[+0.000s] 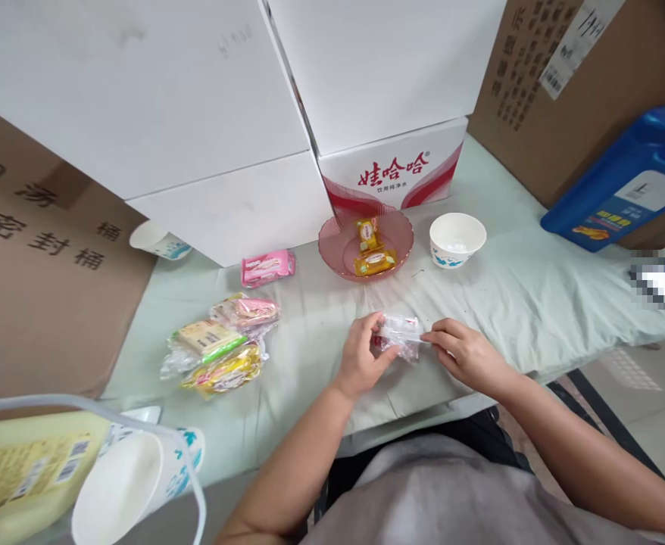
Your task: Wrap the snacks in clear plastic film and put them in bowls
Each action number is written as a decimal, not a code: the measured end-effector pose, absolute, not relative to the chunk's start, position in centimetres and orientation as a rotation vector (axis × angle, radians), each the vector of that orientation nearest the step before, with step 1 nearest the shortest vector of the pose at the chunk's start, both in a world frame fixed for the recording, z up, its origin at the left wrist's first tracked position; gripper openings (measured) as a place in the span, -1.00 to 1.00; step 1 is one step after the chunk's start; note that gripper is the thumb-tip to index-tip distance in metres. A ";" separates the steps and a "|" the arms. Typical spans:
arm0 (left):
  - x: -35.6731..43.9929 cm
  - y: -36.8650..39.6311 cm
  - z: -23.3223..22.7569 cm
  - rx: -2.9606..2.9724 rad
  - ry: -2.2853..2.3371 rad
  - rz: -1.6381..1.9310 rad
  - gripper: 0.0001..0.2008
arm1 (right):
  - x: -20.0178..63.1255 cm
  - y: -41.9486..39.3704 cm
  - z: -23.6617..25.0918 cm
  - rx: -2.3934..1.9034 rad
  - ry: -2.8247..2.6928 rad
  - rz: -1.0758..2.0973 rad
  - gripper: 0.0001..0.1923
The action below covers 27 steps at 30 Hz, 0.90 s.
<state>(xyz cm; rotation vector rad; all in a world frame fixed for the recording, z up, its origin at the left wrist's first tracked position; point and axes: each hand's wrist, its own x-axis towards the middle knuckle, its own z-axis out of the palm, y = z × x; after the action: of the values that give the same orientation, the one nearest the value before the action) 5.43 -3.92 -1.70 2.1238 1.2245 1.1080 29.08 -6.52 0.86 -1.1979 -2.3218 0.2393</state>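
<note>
Pale green cloth spreads below white boxes at the top of the frame. Just below and right of centre, the left hand grips a clear packet, whose right edge the right hand pinches. Above, a pink bowl holds yellow packets.

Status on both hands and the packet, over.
Left hand holding clear-wrapped packet. Right hand pinching its edge. Pink bowl beyond, not in the way.

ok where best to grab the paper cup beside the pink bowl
Probably grip the paper cup by its outer wall, right hand coming from the near right: it stands upright, flares upward, and the pink bowl is on its left.
</note>
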 end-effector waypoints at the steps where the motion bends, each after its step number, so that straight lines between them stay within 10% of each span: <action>1: 5.5 -4.0 -1.8 2.148 1.231 1.073 -0.45 | 29.7 -6.5 0.7 -1.220 -2.329 0.247 -0.72; 6: 5.9 -3.7 -2.6 1.821 1.268 1.216 -0.84 | 35.1 -5.9 -0.1 -1.507 -2.226 0.083 -0.74; 16: 1.8 -1.0 -2.2 1.347 1.552 2.010 -0.76 | 33.9 -5.3 0.2 -1.580 -1.888 0.101 -0.70; 22: 2.8 -1.7 -1.2 2.243 1.399 1.408 -0.42 | 29.2 -4.6 1.0 -1.464 -1.956 0.625 -0.42; 27: 1.0 -1.6 -0.4 2.030 1.179 1.141 -0.65 | 27.9 -5.3 2.4 -1.155 -2.122 0.793 -0.62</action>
<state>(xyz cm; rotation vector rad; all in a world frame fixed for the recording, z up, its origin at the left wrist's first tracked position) 1.03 -1.56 -0.35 2.0302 1.1789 1.1406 27.86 -5.27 2.39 -1.1547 -2.1222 0.7926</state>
